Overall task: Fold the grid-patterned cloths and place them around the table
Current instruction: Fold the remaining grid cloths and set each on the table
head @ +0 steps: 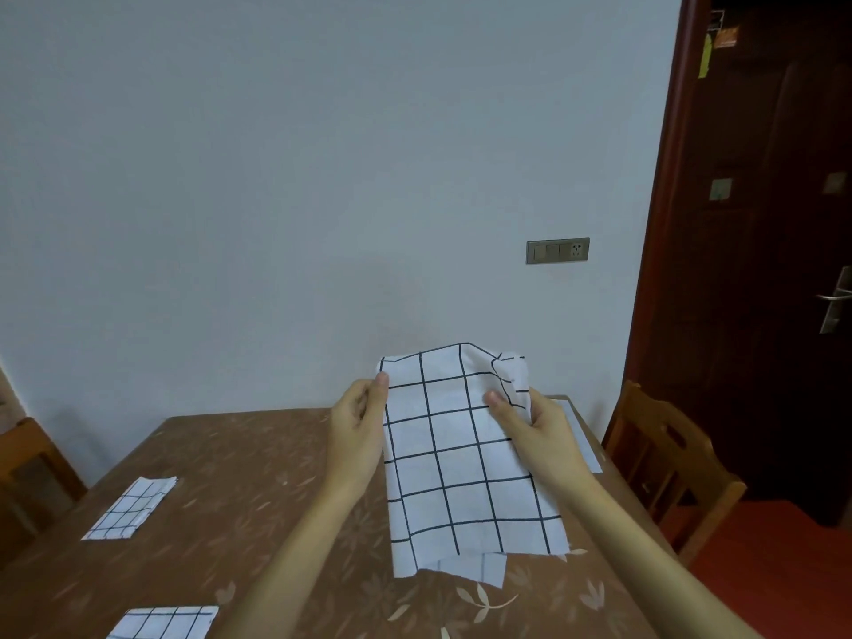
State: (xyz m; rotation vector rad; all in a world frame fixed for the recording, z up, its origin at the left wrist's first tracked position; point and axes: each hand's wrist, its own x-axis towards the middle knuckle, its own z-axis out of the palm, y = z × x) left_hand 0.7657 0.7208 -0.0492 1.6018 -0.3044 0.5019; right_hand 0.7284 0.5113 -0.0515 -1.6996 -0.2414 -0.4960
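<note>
Left hand [357,426], right hand [530,428] pinch cloth [461,481] — mostly below grip.

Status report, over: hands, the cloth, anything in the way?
Left hand and right hand both pinch the held cloth near its top, over the table. Farther folded cloth and nearer folded cloth lie at left. Nothing in the way.

Pale wall [276,177] behind; switch-and-socket plate [558,251] on it; wooden chair [668,463] at right; dark door [783,223], metal handle [837,299]; red floor [774,569].
</note>
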